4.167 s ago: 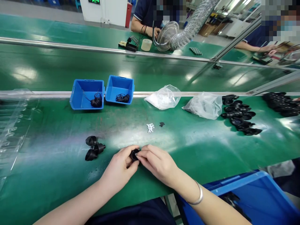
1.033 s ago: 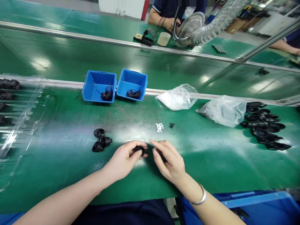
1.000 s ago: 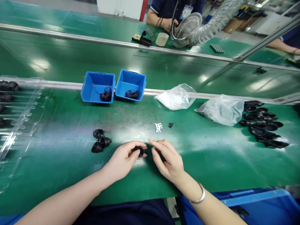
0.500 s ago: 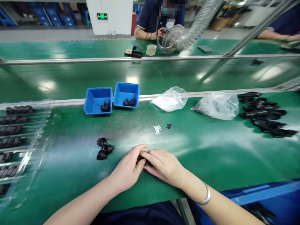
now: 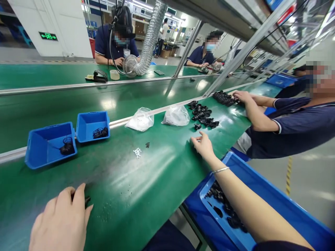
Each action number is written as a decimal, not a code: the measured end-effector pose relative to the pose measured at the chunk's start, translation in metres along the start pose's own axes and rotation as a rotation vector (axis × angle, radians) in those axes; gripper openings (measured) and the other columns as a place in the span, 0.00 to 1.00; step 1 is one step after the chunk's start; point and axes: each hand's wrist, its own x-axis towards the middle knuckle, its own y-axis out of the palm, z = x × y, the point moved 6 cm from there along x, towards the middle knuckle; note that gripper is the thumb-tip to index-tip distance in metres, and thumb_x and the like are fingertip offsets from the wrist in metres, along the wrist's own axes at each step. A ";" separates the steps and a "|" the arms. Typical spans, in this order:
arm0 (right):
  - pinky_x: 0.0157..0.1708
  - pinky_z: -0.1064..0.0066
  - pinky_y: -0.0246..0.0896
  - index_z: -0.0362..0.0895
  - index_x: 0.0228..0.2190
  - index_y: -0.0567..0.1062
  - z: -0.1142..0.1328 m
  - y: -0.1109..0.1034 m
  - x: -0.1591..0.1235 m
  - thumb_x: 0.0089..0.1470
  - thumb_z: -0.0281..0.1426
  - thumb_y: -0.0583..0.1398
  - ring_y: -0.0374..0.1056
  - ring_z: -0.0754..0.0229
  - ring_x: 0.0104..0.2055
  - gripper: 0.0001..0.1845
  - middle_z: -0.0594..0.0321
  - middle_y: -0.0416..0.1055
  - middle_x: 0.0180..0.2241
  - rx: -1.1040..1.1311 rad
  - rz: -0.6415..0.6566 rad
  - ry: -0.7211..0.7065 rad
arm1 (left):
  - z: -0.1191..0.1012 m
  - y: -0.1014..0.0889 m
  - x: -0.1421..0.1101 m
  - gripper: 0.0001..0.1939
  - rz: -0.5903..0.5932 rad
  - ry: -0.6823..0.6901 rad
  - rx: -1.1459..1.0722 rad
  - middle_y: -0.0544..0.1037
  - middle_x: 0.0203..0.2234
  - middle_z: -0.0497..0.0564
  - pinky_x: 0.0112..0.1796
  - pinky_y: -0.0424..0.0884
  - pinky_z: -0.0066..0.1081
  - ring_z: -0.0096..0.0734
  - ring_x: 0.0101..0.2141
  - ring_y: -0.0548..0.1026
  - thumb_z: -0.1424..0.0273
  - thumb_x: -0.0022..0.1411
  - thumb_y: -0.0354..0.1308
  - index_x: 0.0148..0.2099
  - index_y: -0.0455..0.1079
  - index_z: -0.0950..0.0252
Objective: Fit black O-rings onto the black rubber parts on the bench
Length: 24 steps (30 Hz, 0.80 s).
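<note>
My left hand [image 5: 61, 218] is low over the bench at the left, fingers curled down around a black plastic part [image 5: 87, 200]. Only a bit of that part shows between index finger and thumb; the back of the hand hides the rest. My right hand [image 5: 202, 144] is stretched forward to the right, holding nothing, its fingers apart. Just beyond its fingertips lies a group of black plastic parts [image 5: 201, 113]. Small white pieces [image 5: 137, 152] and tiny black pieces [image 5: 147, 144] lie in two little heaps between my hands.
Two blue bins [image 5: 49, 144] with black cord coils stand at the left. A bag of white pieces [image 5: 141, 120] and another clear bag [image 5: 176, 116] lie along the metal rail. Below my right forearm is a blue crate [image 5: 277, 202] of black parts. A co-worker [image 5: 290, 122] sits at right.
My hands were together around a black part and have parted. The left has gone left with a black part; the right has reached forward and right. The view has turned right.
</note>
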 end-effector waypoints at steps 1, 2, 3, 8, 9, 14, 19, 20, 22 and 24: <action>0.35 0.57 0.68 0.29 0.58 0.59 -0.001 0.001 0.001 0.55 0.39 0.57 0.69 0.52 0.27 0.36 0.56 0.72 0.29 0.022 -0.005 0.004 | 0.000 0.003 -0.002 0.22 0.020 0.022 -0.011 0.73 0.44 0.63 0.34 0.65 0.41 0.50 0.38 0.71 0.69 0.69 0.43 0.58 0.68 0.72; 0.34 0.57 0.68 0.30 0.58 0.60 0.001 0.004 0.000 0.55 0.40 0.56 0.69 0.54 0.26 0.35 0.56 0.72 0.30 0.049 -0.001 -0.005 | 0.000 0.005 -0.002 0.22 0.041 0.040 -0.029 0.73 0.44 0.63 0.34 0.65 0.42 0.50 0.38 0.72 0.71 0.69 0.43 0.58 0.68 0.73; 0.32 0.58 0.69 0.32 0.58 0.60 0.007 0.009 -0.004 0.56 0.40 0.56 0.68 0.55 0.26 0.34 0.55 0.72 0.32 0.079 0.012 -0.025 | -0.001 0.007 -0.002 0.22 0.066 0.056 -0.050 0.73 0.44 0.63 0.35 0.66 0.42 0.49 0.38 0.72 0.72 0.69 0.43 0.59 0.68 0.74; 0.25 0.68 0.69 0.42 0.46 0.70 0.081 0.051 -0.051 0.59 0.41 0.56 0.72 0.59 0.28 0.19 0.56 0.73 0.36 0.264 0.283 -0.266 | -0.011 0.007 0.012 0.21 0.105 0.079 -0.186 0.76 0.41 0.63 0.38 0.69 0.42 0.47 0.36 0.75 0.74 0.68 0.44 0.57 0.70 0.74; 0.25 0.69 0.69 0.43 0.43 0.72 0.100 0.060 -0.064 0.60 0.40 0.56 0.72 0.60 0.28 0.15 0.58 0.74 0.34 0.292 0.356 -0.324 | -0.015 0.006 0.016 0.20 0.087 0.085 -0.218 0.77 0.41 0.62 0.38 0.69 0.43 0.49 0.37 0.75 0.71 0.69 0.46 0.55 0.72 0.72; 0.32 0.71 0.68 0.45 0.31 0.75 0.176 0.083 -0.108 0.60 0.30 0.59 0.71 0.63 0.29 0.06 0.63 0.73 0.30 0.331 0.556 -0.569 | -0.038 0.004 0.026 0.17 0.044 0.104 -0.594 0.76 0.42 0.58 0.39 0.72 0.41 0.45 0.40 0.77 0.62 0.69 0.50 0.52 0.72 0.64; 0.35 0.70 0.63 0.44 0.29 0.75 0.194 0.086 -0.117 0.58 0.26 0.60 0.68 0.61 0.33 0.06 0.62 0.72 0.30 0.266 0.537 -0.628 | -0.060 0.004 0.024 0.15 0.235 0.011 -1.142 0.72 0.43 0.53 0.34 0.72 0.30 0.31 0.32 0.74 0.57 0.68 0.51 0.50 0.72 0.57; 0.34 0.70 0.62 0.44 0.29 0.74 0.192 0.086 -0.117 0.59 0.27 0.60 0.68 0.61 0.32 0.07 0.62 0.71 0.30 0.247 0.520 -0.610 | -0.064 0.004 0.023 0.15 0.286 -0.008 -1.212 0.72 0.43 0.53 0.34 0.72 0.30 0.30 0.31 0.73 0.57 0.68 0.52 0.49 0.73 0.57; 0.32 0.69 0.60 0.44 0.27 0.73 0.188 0.087 -0.118 0.60 0.29 0.60 0.66 0.60 0.30 0.09 0.61 0.71 0.28 0.209 0.486 -0.562 | -0.072 0.007 0.022 0.15 0.400 -0.064 -1.339 0.72 0.42 0.52 0.32 0.70 0.29 0.30 0.30 0.72 0.56 0.68 0.51 0.47 0.73 0.57; 0.31 0.69 0.58 0.44 0.26 0.73 0.185 0.090 -0.120 0.59 0.31 0.61 0.66 0.60 0.29 0.10 0.62 0.71 0.27 0.180 0.470 -0.519 | -0.081 0.010 0.020 0.17 0.506 -0.113 -1.452 0.73 0.38 0.51 0.33 0.69 0.29 0.31 0.31 0.72 0.54 0.68 0.50 0.45 0.74 0.58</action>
